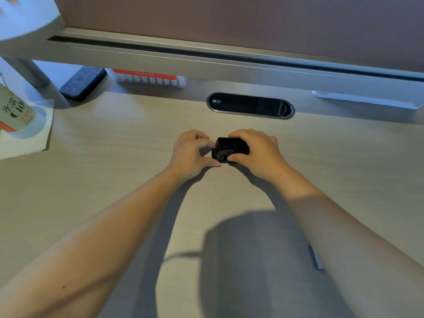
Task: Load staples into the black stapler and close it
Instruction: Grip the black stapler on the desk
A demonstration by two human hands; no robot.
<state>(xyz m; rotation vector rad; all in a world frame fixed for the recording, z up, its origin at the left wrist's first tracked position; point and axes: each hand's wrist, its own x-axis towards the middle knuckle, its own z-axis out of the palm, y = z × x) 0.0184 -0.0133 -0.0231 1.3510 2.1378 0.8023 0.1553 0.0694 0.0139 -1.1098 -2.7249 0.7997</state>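
Note:
A small black stapler (229, 148) rests on the light wooden desk (114, 175) in the middle of the view, its front end facing me. My right hand (257, 150) wraps over its top and right side, thumb at the near edge. My left hand (192, 152) touches the stapler's left end with thumb and fingertips. A short strip of staples (316, 258) lies on the desk near my right forearm. Whether the stapler's lid is fully down is hard to tell.
An oval cable grommet (250, 106) is set into the desk behind the stapler. A dark grey eraser pad (83, 83) and a red-and-white box (149, 79) sit at the back left. A drink bottle (16, 111) stands on paper at the far left. A partition wall (229, 21) rises behind.

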